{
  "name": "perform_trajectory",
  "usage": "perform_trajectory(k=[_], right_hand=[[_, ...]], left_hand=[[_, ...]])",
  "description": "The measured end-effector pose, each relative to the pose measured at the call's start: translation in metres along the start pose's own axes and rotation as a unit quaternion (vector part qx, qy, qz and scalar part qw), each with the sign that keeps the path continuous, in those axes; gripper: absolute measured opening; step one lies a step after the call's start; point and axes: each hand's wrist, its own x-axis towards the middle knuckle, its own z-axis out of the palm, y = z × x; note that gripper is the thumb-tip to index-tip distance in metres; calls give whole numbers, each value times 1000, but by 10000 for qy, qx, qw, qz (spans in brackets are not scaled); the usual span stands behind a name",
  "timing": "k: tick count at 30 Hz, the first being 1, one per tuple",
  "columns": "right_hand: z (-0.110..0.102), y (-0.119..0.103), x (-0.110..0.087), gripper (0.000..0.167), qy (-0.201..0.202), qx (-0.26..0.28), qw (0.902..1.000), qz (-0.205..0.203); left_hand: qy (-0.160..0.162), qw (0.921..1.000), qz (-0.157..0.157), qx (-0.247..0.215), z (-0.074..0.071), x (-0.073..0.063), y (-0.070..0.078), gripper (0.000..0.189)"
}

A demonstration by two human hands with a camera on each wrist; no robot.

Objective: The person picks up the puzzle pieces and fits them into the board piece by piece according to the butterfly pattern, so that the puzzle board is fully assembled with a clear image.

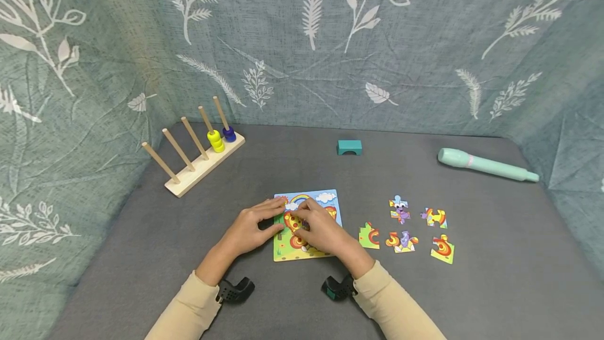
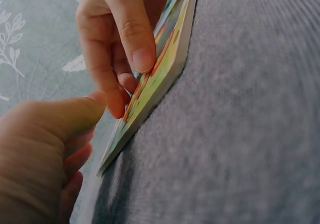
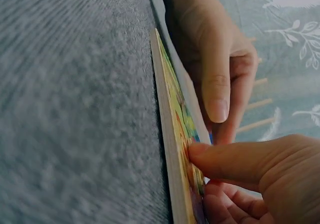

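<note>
Beige sleeves (image 1: 398, 303) foremost, puzzle board (image 1: 284, 249) beneath the right-hand grip (image 1: 323, 227)

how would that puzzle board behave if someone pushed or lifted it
The puzzle board looks probably stiff, given its straight edges. Its slim side suggests it's fairly light. Lying broad and flat on the gray table, it seems likelier to slide than tip.

Matt woven cloth, bare wood and smooth printed faces

The table cover (image 1: 283, 308) is seen as ribbed, matt cloth, the backdrop (image 1: 302, 88) as wrinkled, printed fabric. The puzzle board (image 1: 283, 251) is edged in pale, wood-like material and faced with a smooth print, by which the loose pieces (image 1: 400, 211) are also covered. The peg stand (image 1: 207, 166) is made of smooth, bare wood; its yellow rings (image 1: 215, 141) appear moulded in plastic. The sleeves (image 1: 396, 298) are made of matt cloth.
</note>
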Motion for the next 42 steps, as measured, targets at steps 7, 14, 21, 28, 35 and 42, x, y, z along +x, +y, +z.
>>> perform_trajectory(k=[7, 14, 21, 28, 35, 42], right_hand=[[-10, 2, -2, 43, -56, 205, 9993, 299], [-27, 6, -10, 51, 21, 247, 9986, 477], [-51, 23, -32, 54, 404, 173, 9973, 594], [-76, 50, -60, 57, 759, 231, 9932, 854], [-99, 80, -86, 57, 906, 144, 9894, 1129], [-121, 110, -107, 52, 1015, 46, 9859, 1331]], left_hand=[[-170, 9983, 361, 415, 4, 6, 11, 34], [-491, 9968, 63, 627, 12, 14, 15, 36], [-598, 9971, -304, 351, 17, 13, 12, 38], [-573, 9972, -411, 242, 18, 10, 11, 39], [-583, 9972, -433, 165, 18, 9, 11, 40], [-583, 9972, -395, 243, 18, 11, 12, 39]])
